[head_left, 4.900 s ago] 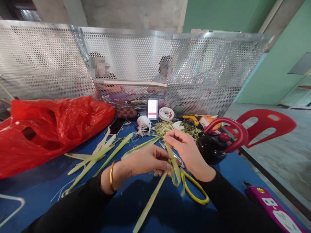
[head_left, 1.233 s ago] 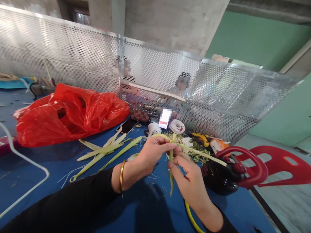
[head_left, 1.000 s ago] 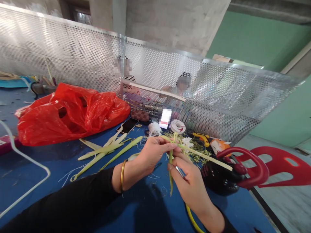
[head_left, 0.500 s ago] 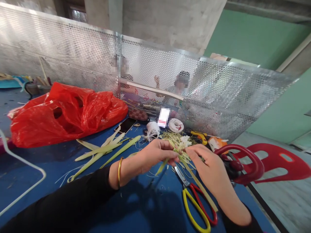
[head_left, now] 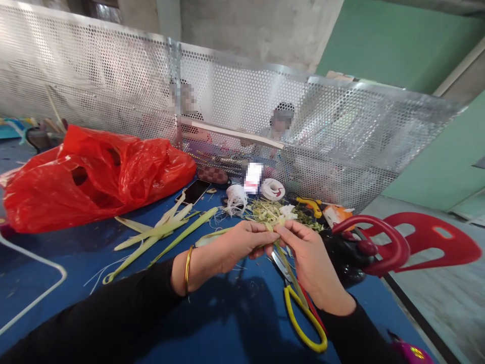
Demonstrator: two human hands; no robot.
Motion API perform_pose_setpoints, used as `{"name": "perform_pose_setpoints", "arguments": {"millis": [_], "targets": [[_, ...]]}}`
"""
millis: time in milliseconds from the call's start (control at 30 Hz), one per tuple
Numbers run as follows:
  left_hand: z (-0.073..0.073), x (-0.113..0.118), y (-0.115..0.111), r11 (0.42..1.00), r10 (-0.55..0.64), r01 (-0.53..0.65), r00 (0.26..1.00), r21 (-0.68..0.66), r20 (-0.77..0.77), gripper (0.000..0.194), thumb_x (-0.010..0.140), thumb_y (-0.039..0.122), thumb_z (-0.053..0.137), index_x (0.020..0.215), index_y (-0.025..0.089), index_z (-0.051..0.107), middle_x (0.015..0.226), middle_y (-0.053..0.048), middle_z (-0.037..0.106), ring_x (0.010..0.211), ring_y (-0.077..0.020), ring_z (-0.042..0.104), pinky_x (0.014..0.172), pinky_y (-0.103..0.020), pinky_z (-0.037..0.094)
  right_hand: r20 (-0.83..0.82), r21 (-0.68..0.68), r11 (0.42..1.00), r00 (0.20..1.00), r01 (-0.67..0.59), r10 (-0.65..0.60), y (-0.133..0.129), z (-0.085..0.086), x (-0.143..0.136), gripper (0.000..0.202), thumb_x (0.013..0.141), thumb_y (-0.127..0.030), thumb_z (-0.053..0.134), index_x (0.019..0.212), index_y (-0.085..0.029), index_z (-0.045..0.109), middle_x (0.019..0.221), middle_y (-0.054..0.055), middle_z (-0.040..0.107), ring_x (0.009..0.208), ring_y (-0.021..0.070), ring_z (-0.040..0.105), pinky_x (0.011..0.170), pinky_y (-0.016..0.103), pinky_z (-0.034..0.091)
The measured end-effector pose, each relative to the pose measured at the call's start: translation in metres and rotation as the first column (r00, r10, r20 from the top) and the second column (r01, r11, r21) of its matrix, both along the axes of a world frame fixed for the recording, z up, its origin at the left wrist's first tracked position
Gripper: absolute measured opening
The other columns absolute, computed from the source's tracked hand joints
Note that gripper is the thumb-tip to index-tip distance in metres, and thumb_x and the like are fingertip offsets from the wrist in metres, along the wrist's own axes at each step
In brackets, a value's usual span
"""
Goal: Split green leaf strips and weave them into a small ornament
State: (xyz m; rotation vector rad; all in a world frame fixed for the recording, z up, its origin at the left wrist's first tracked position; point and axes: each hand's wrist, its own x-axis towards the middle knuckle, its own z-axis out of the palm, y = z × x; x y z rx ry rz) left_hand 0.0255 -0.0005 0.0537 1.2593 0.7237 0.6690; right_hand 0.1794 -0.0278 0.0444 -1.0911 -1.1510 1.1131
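My left hand [head_left: 238, 245] and my right hand [head_left: 312, 263] meet at the middle of the view, fingertips pinched together on a pale green leaf strip [head_left: 281, 251]. The strip's long tail hangs down below the fingers, over the scissors [head_left: 303, 321] with one yellow and one red handle, which lie on the blue table. Behind the fingers is a heap of green plant scraps [head_left: 265, 210]. More long pale leaves [head_left: 162, 230] lie to the left of my left hand. Parts of the held strip are hidden by my fingers.
A red plastic bag [head_left: 102, 177] fills the left back. Near the mesh screen [head_left: 235, 91] are a dark phone [head_left: 194, 192], a lit phone [head_left: 253, 178], white thread [head_left: 237, 196] and a tape roll [head_left: 273, 189]. At right stand a black object with a red handle [head_left: 397, 247] and a red chair [head_left: 435, 258].
My right hand has moved in toward my left, and its fingertips now touch the left ones. The strip's tail has swung closer to the scissors' blades. The view has shifted slightly.
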Motion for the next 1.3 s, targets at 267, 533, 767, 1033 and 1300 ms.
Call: {"name": "perform_pose_setpoints", "arguments": {"millis": [267, 533, 767, 1033, 1300], "targets": [[-0.007, -0.002, 0.005, 0.993, -0.104, 0.102, 0.994, 0.056, 0.022, 0.024, 0.077, 0.036, 0.065, 0.07, 0.014, 0.068, 0.055, 0.004, 0.051, 0.049, -0.0061, 0.036, 0.049, -0.024, 0.022, 0.03, 0.056, 0.998, 0.999, 0.037, -0.039, -0.002, -0.002, -0.005, 0.03, 0.078, -0.033, 0.069, 0.059, -0.019, 0.051, 0.055, -0.005, 0.048, 0.054, 0.0108, 0.043, 0.054, 0.023, 0.036], [0.001, -0.001, -0.001, 0.993, -0.101, 0.105, 0.991, 0.049, -0.086, 0.033, 0.079, 0.044, 0.061, 0.079, 0.013, 0.073, 0.058, 0.002, 0.053, 0.051, -0.007, 0.037, 0.05, -0.024, 0.024, 0.565, 0.529, 0.824, 0.641, 0.201, -0.519, 0.004, 0.009, 0.021, 0.022, 0.085, -0.039, 0.058, 0.08, -0.019, 0.063, 0.088, 0.006, 0.065, 0.085, 0.0226, 0.059, 0.079, 0.033, 0.043], [-0.005, 0.001, 0.001, 0.984, -0.153, 0.161, 0.983, 0.072, -0.104, 0.028, 0.08, 0.039, 0.059, 0.072, 0.014, 0.07, 0.055, 0.003, 0.05, 0.05, -0.007, 0.037, 0.049, -0.024, 0.023, 0.494, -0.056, 0.99, 0.857, -0.133, 0.143, -0.001, 0.018, 0.015, 0.026, 0.081, -0.043, 0.059, 0.079, -0.018, 0.069, 0.077, 0.003, 0.067, 0.066, 0.019, 0.059, 0.06, 0.03, 0.046], [-0.005, 0.001, 0.002, 0.993, -0.091, 0.099, 0.991, 0.071, -0.1, 0.027, 0.079, 0.038, 0.062, 0.067, 0.014, 0.067, 0.054, 0.003, 0.048, 0.05, -0.0069, 0.035, 0.049, -0.025, 0.022, 0.684, 0.134, 0.988, 0.715, 0.075, -0.147, 0.002, 0.016, 0.021, 0.032, 0.077, -0.046, 0.065, 0.059, -0.019, 0.064, 0.054, 0.0, 0.058, 0.05, 0.0137, 0.044, 0.048, 0.027, 0.032], [-0.005, 0.001, -0.001, 0.989, -0.12, 0.125, 0.99, 0.078, -0.069, 0.03, 0.077, 0.036, 0.062, 0.056, 0.015, 0.061, 0.052, 0.003, 0.048, 0.048, -0.0065, 0.034, 0.048, -0.025, 0.023, 0.296, -0.065, 0.997, 0.954, -0.035, 0.053, -0.002, 0.014, 0.007, 0.027, 0.071, -0.04, 0.07, 0.059, -0.019, 0.06, 0.056, -0.002, 0.053, 0.053, 0.0126, 0.046, 0.049, 0.025, 0.038]]}}
